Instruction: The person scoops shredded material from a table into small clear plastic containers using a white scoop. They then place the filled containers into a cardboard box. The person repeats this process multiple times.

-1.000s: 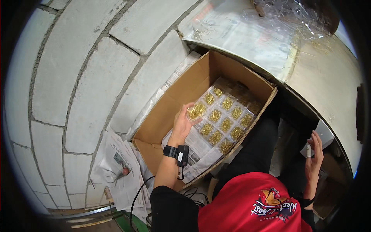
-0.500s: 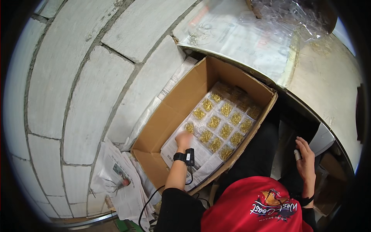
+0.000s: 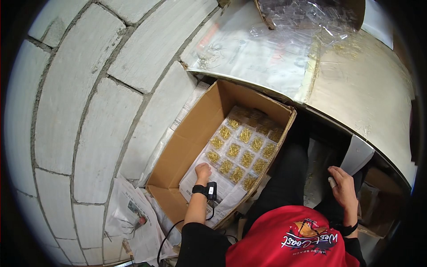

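Note:
My left hand (image 3: 203, 170) is inside the cardboard box (image 3: 171, 153), low over the newspaper lining (image 3: 190, 180). Its fingers are curled closed, and whatever they may hold is hidden. Just beyond it lies a clear packet (image 3: 212, 155) of small gold-coloured metal pieces. That packet ends one of several rows of similar packets (image 3: 233, 150) laid flat in the box. Away from the box, my right hand (image 3: 342, 183) is by my knee at the right, its fingers stretched out and holding nothing. A pale covering wraps one of its fingers.
A paper-covered table (image 3: 267, 53) stands at the far side, carrying an open carton of clear plastic packaging (image 3: 311, 18). Along the left runs a pale block wall (image 3: 98, 129). Newspapers (image 3: 133, 213) are piled left of the box. A black cable (image 3: 165, 242) trails from my left wrist.
The head view has shifted, so the box sits lower and further left. My left hand has drawn back slightly from the nearest packet. My right hand keeps about the same pose.

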{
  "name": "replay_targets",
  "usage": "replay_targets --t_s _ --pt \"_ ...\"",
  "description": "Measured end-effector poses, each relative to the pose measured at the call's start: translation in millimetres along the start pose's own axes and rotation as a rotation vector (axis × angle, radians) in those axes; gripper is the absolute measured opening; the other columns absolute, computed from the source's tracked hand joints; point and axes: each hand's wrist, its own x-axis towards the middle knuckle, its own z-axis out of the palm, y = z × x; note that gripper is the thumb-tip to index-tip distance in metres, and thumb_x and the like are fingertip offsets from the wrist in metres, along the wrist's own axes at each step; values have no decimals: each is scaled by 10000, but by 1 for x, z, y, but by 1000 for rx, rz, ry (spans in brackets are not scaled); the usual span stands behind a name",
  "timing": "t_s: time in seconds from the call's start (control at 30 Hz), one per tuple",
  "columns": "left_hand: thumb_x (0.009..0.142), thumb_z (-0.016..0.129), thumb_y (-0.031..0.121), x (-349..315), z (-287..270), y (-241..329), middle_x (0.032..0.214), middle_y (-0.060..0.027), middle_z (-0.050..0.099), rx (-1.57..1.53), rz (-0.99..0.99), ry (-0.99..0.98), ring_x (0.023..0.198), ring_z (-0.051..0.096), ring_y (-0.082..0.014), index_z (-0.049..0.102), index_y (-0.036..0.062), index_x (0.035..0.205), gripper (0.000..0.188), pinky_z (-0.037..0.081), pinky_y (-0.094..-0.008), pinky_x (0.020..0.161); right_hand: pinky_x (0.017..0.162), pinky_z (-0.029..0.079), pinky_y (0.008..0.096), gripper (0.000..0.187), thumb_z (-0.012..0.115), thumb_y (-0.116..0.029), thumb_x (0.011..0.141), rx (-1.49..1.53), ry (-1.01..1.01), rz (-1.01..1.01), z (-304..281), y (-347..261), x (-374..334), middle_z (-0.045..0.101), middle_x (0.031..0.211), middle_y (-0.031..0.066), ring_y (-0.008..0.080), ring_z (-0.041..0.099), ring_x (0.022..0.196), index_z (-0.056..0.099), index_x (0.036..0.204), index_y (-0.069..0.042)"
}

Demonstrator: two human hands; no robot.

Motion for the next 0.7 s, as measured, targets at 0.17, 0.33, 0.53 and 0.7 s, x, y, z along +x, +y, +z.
replay_targets --t_s 0.17,0.33,0.53,0.7 --pt "793 606 31 11 12 -6 816 -95 639 38 54 31 744 629 -191 566 -1 1051 263 506 -338 606 814 498 406 294 624 17 744 -16 -3 5 -2 9 -10 632 1033 176 365 608 952 602 1038 13" --pt "743 556 -15 46 4 -26 836 -170 664 388 426 322 786 649 -283 629 -39 1008 276 514 -375 706 824 492 404 297 602 47 733 3 -6 43 -2 9 -15 627 1021 190 381 603 944 604 1029 24" --pt "712 526 -78 29 -6 3 950 -208 665 680 652 192 890 647 -303 679 26 1032 370 502 -364 798 793 493 411 278 618 2 757 15 -72 41 4 1 -7 633 1014 175 368 606 919 604 1034 17" --pt "693 474 -146 35 15 -1 948 -129 683 380 675 13 869 640 -218 652 -22 1053 421 498 -301 787 782 494 412 264 620 -6 759 8 -114 20 12 -5 2 635 1001 175 371 608 908 608 1023 16"
